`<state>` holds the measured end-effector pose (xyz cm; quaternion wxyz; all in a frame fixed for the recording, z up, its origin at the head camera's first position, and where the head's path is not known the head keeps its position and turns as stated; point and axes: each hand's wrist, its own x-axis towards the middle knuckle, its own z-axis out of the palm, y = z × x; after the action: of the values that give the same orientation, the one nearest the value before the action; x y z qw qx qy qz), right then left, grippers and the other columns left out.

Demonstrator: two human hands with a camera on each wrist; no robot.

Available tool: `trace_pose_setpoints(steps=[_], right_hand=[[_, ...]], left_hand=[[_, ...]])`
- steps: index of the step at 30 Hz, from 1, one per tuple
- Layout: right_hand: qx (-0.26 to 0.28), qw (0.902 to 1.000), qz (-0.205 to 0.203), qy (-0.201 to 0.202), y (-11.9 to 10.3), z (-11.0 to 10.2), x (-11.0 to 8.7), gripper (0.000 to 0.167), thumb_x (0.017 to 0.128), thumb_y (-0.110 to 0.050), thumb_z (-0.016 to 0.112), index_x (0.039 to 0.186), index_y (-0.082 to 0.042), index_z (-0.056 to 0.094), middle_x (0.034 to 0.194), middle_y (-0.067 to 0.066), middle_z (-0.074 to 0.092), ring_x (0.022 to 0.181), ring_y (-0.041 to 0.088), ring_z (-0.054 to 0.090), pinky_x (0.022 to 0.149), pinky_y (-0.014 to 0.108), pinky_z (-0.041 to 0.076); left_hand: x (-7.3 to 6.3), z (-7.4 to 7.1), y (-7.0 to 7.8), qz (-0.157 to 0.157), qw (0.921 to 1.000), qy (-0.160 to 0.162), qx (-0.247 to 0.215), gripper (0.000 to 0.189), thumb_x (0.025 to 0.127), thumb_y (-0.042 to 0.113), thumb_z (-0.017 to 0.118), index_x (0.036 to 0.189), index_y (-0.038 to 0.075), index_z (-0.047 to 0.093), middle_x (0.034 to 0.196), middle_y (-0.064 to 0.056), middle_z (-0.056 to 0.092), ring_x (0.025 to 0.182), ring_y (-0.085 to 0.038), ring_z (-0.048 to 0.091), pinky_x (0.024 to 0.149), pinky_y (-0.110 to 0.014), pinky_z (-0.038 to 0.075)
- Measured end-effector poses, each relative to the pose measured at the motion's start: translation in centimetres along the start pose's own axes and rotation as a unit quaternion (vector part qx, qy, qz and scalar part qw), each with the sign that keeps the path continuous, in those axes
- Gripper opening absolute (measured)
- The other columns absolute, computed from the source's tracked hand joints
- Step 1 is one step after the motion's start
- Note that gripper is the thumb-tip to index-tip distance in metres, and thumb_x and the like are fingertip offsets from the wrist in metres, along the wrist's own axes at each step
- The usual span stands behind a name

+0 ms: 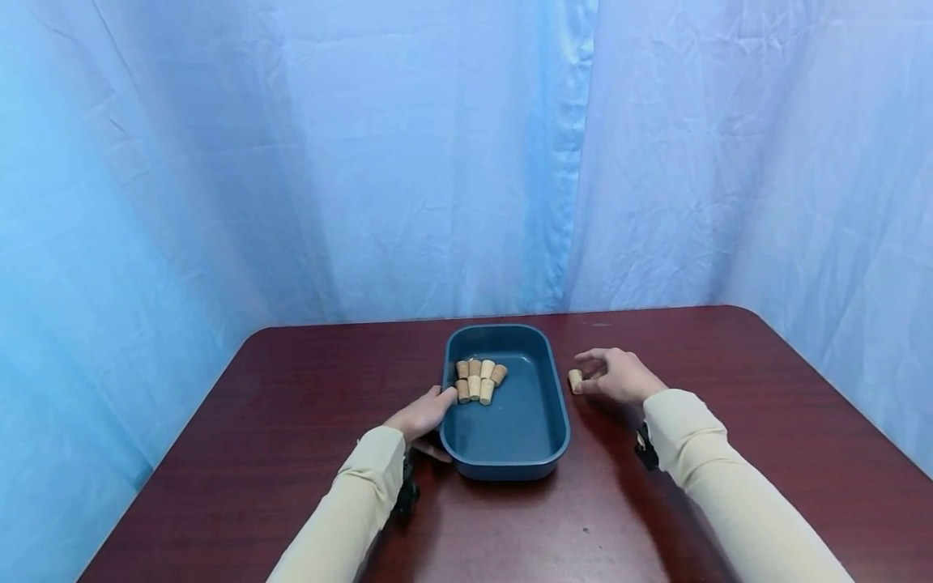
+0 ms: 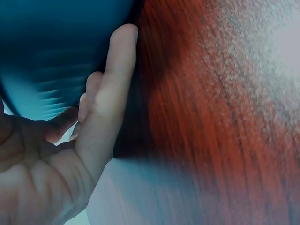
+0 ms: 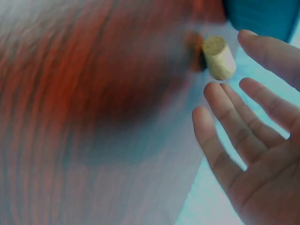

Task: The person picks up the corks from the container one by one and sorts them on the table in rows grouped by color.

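A deep blue rectangular tray point(image 1: 510, 463) stands on the table, with several tapered corks point(image 1: 475, 387) grouped in two rows against its left wall. My left hand point(image 1: 423, 417) holds the tray's left side, thumb over the rim and fingers along the outer wall. In the left wrist view those fingers point(image 2: 105, 108) lie against the tray's side, low by the tabletop. Right of the tray, a single cork point(image 1: 575, 380) is on the table. My right hand point(image 1: 618, 375) is around it with spread fingers; the right wrist view shows a gap between the fingertips and the cork point(image 3: 221, 63).
The dark red-brown wooden table point(image 1: 291, 405) has rounded far corners and a glossy top. Light blue curtains point(image 1: 423, 162) hang behind it and along both sides. A dark device point(image 1: 645, 447) is strapped at my right wrist, below the pale sleeve point(image 1: 700, 453).
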<state>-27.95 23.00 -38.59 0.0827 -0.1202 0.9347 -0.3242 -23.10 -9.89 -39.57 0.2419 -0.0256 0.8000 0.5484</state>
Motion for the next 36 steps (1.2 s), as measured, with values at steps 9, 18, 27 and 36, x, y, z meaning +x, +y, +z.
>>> trace_pose_setpoints(steps=[9, 18, 27, 36], right_hand=[[-0.015, 0.9991, -0.028, 0.028, -1.7, -1.2, -0.1, 0.049, 0.096, -0.019, 0.071, 0.137, 0.006, 0.059, 0.125, 0.028, 0.065, 0.114, 0.041, 0.062, 0.092, 0.051, 0.058], [-0.015, 0.9959, -0.074, 0.049, -4.8, -1.4, 0.0, 0.044, 0.096, -0.015, 0.072, 0.135, 0.001, 0.062, 0.118, 0.02, 0.069, 0.106, 0.034, 0.067, 0.085, 0.047, 0.061], [-0.01, 0.9956, -0.089, 0.03, -8.0, -0.4, 0.9, 0.041, 0.097, -0.017, 0.071, 0.134, 0.0, 0.064, 0.121, 0.022, 0.066, 0.104, 0.031, 0.066, 0.085, 0.046, 0.06], [0.012, 0.9976, -0.068, -0.008, -10.4, 1.5, 2.1, 0.042, 0.096, -0.022, 0.072, 0.133, -0.002, 0.066, 0.118, 0.015, 0.068, 0.111, 0.032, 0.063, 0.092, 0.047, 0.058]], left_hand=[[-0.1, 0.0, 0.0, 0.0, 1.0, 0.0, -0.001, 0.064, 0.108, 0.04, 0.034, 0.157, 0.001, 0.023, 0.142, -0.028, 0.041, 0.102, -0.036, 0.063, 0.066, -0.048, 0.065], [-0.1, 0.0, 0.0, 0.0, 1.0, -0.001, -0.004, 0.064, 0.107, 0.04, 0.035, 0.157, 0.001, 0.024, 0.141, -0.029, 0.043, 0.102, -0.037, 0.062, 0.066, -0.048, 0.065], [-0.3, 0.1, 0.3, -0.002, 1.0, 0.0, 0.002, 0.066, 0.108, 0.04, 0.035, 0.159, 0.001, 0.02, 0.143, -0.029, 0.041, 0.102, -0.037, 0.063, 0.065, -0.047, 0.065], [-0.5, 0.1, 0.2, -0.001, 1.0, 0.0, -0.004, 0.065, 0.108, 0.039, 0.035, 0.158, 0.0, 0.02, 0.143, -0.03, 0.041, 0.104, -0.037, 0.062, 0.066, -0.048, 0.065]])
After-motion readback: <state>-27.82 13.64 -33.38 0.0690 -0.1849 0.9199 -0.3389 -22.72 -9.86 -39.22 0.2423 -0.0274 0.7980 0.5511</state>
